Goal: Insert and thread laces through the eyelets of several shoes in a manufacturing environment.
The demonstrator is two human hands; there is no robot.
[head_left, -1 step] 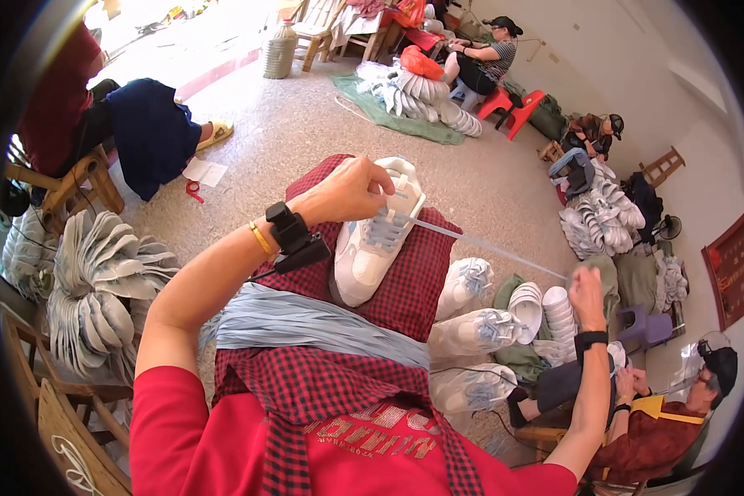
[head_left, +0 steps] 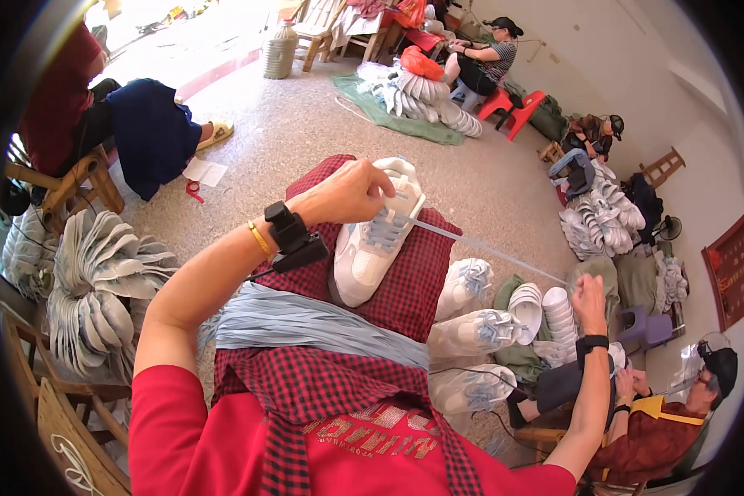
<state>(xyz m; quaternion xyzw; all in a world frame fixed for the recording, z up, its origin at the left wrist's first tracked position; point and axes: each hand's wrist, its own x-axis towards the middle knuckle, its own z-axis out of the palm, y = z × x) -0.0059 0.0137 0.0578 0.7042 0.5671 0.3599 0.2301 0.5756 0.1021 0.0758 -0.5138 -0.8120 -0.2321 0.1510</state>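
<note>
A white sneaker [head_left: 370, 263] rests toe toward me on the red-and-black checked cloth [head_left: 417, 281] over my lap. My left hand [head_left: 351, 192] lies against its upper left side, fingers bent and closed by the top eyelets; what they pinch is hidden. A flat pale grey-blue shoelace [head_left: 488, 246] runs taut from the sneaker's upper eyelets to my right hand [head_left: 589, 304], which is closed around its far part, out to the right. More grey-blue lace crosses the lower eyelets. Across my lap, nearer me, lies a thick bundle of grey-blue laces [head_left: 322, 329].
Several laced white sneakers [head_left: 471, 332] stand right of my lap. A fanned heap of pale shoe pieces [head_left: 99, 289] is at left, by a wooden chair [head_left: 78, 430]. A co-worker [head_left: 661, 430] sits close at right; others sit left and farther back beside shoe piles [head_left: 603, 211].
</note>
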